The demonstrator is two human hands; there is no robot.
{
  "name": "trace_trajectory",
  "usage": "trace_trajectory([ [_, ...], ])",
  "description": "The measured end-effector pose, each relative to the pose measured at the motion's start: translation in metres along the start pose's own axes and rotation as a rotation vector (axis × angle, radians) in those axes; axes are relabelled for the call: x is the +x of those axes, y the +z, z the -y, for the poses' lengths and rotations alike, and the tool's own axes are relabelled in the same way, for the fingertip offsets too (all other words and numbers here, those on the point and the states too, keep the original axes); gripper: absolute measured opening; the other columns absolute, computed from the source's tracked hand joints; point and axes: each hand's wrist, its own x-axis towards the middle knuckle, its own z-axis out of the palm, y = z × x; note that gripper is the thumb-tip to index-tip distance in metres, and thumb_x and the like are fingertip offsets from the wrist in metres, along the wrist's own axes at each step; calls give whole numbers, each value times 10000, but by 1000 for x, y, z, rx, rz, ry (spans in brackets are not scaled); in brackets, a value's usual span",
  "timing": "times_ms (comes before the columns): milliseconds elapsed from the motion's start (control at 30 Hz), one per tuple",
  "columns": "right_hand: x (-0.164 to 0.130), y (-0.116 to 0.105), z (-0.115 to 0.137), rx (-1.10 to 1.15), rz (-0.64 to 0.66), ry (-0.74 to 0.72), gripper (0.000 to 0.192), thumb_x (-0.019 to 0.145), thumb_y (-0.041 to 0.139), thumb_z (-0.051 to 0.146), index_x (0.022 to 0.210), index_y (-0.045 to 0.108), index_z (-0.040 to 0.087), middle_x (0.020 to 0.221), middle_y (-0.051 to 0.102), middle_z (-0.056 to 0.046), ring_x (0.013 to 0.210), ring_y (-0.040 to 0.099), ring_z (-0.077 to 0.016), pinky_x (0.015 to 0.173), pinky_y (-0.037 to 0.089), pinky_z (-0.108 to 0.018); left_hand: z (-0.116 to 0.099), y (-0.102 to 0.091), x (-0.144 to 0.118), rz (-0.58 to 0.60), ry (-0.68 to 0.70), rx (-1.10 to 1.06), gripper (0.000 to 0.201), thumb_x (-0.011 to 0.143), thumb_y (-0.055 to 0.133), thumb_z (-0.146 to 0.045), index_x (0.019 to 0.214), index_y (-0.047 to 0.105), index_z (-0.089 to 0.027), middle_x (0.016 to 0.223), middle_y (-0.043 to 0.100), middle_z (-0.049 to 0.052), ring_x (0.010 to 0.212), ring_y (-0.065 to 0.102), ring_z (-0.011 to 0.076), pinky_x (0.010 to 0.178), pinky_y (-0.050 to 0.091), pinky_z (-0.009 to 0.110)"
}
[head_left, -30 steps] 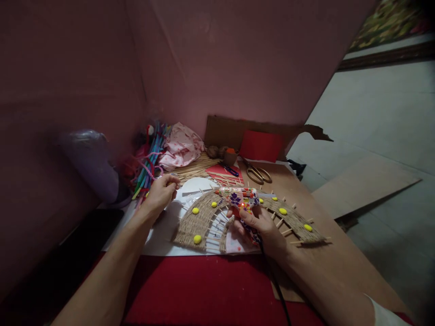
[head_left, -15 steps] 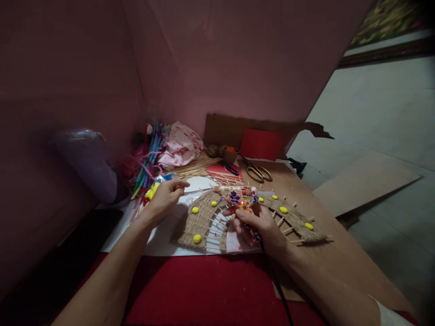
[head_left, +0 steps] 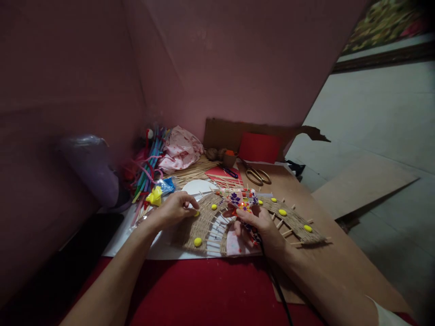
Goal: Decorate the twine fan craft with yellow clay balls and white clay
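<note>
A woven twine fan shape (head_left: 190, 233) with thin wooden sticks lies in front of me, dotted with small yellow balls such as one yellow ball (head_left: 197, 242) at the lower left. My left hand (head_left: 177, 209) is over its left part, fingers curled and closed at the tips on another yellow ball (head_left: 196, 213), which they partly cover. My right hand (head_left: 253, 222) is wrapped round the handle of a flower-patterned hot glue gun (head_left: 245, 207). The gun is above the middle of the fan, its nozzle toward the left and its black cord running down toward me.
Gold-handled scissors (head_left: 257, 174), a blue cutter (head_left: 231, 172) and wooden sticks (head_left: 193, 168) lie behind the fan. At the left are pipe cleaners (head_left: 152, 156), a yellow packet (head_left: 154, 196) and crumpled pink cloth (head_left: 181, 148). Red card (head_left: 260, 147) leans on cardboard (head_left: 220, 129).
My left hand has moved right and down from above the white paper to the yellow ball on the fan's left part. My right hand with the glue gun stays about where it was.
</note>
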Motion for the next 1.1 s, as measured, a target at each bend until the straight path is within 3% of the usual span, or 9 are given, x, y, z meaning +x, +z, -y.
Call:
trace_trajectory([
  [233,0,1,1,52,16,-4,368,769,616,422,910,633,82,506,581,3,264,390,-50,265,252,-160,4,3,3,16,5,37,54,626,676,-237,626,725,-214,624,603,19,570,488,129,529,351,226],
  [500,1,-1,-1,45,15,-3,369,769,612,431,878,647,80,492,573,9,270,397,-53,277,263,-166,-2,3,2,-12,-42,-4,124,638,651,-255,704,746,-212,592,593,9,538,465,122,512,336,225],
  [667,2,-1,-1,52,14,-12,372,769,619,433,873,647,77,492,565,11,276,387,-49,282,262,-167,-4,4,-1,77,-39,-31,160,672,637,-291,752,756,-220,729,674,53,648,547,162,579,396,247],
  [967,1,0,0,45,5,-4,373,757,621,435,875,652,83,488,564,15,278,383,-47,283,259,-169,-9,3,-3,130,37,120,164,721,629,-353,773,750,-255,741,518,24,705,500,163,643,393,261],
  [1100,2,0,0,45,11,-10,371,765,616,432,880,653,81,486,557,18,276,384,-44,284,251,-168,-13,3,-3,44,49,46,133,707,637,-315,773,719,-233,765,503,12,718,486,161,662,394,274],
])
